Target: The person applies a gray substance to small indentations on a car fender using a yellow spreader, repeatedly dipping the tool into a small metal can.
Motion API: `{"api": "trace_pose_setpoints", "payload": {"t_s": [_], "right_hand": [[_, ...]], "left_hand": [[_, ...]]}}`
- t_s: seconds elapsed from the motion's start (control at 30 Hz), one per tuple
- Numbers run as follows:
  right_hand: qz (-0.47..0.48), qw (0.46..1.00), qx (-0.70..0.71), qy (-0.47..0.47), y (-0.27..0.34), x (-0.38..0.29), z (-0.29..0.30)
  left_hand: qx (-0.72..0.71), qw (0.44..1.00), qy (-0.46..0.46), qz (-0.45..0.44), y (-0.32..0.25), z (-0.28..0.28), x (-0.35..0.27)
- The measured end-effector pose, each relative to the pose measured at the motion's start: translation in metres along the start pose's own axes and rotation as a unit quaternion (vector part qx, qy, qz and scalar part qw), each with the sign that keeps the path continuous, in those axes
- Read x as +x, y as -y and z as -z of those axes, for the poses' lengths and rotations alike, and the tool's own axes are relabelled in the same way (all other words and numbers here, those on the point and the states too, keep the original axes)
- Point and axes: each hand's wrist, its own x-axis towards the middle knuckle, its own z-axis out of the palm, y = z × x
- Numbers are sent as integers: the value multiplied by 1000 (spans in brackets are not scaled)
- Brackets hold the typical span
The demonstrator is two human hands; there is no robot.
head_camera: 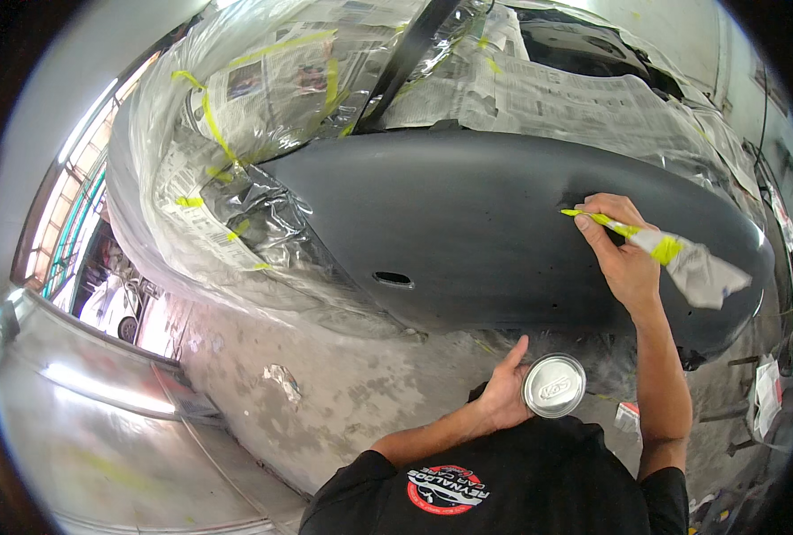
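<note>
My right hand (615,244) pinches a crumpled white strip of paper or film (700,271) with yellow masking tape along it. Its narrow taped end points left, over a matte dark grey car body panel (450,200). My fingertips are at the panel's surface; whether they touch it is unclear. An oval slot (393,279) is cut in the panel's lower left, and a few small dark specks mark the surface. Close to my body, my left hand (503,394) holds a round metal can (554,386), its pull-tab end facing up and the thumb stretched away from it.
Newspaper (570,90) and clear plastic sheeting (145,180), fixed with yellow tape, cover the car around the panel. Crumpled paper (282,383) lies on the concrete floor (216,401). A stand (747,418) is at right, near a small box (627,416). A shiny wall (122,441) bounds the left.
</note>
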Motion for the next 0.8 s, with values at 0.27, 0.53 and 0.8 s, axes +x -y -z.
{"api": "trace_pose_setpoints", "payload": {"t_s": [0.27, 0.53, 0.8], "right_hand": [[51, 997, -50, 0, 1, 0, -6], [41, 995, -96, 4, 2, -1, -8], [50, 990, -130, 28, 6, 1, -6]], "left_hand": [[-24, 1000, 7, -3, -2, 4, 3], [-22, 999, 29, -8, -2, 6, 6], [-20, 999, 37, -7, -4, 4, 4]]}}
